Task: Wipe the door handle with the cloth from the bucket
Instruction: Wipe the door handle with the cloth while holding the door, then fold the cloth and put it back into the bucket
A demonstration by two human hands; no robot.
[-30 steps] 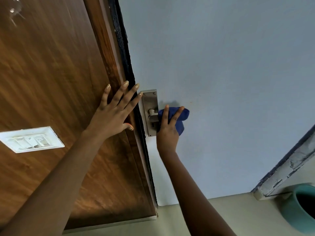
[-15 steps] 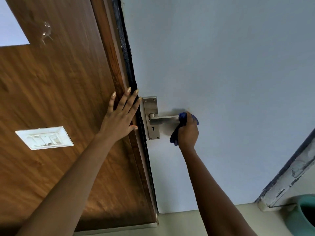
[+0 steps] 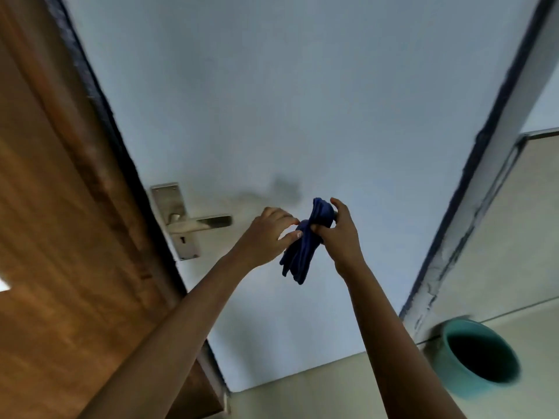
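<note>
We are pinching the soft, limp blue cloth [image 3: 304, 246] mid-frame, left hand [image 3: 267, 234] and right hand [image 3: 338, 231] both gripping its bunched top.

A pale blue-grey door [image 3: 272, 101] filled the middle of the view, matte and evenly lit, with a soft shadow smudged on it. To its left stood a brown wood-grain panel [image 3: 45, 237], and a dark strip [image 3: 99, 116] ran along the seam between the two. On the right a grey frame post [image 3: 490, 182] with scuffed, flaking paint slanted down to the floor. The floor [image 3: 332, 394] was a plain cream surface. Beyond the post lay a beige wall [image 3: 535, 231], dimmer than the door.
</note>
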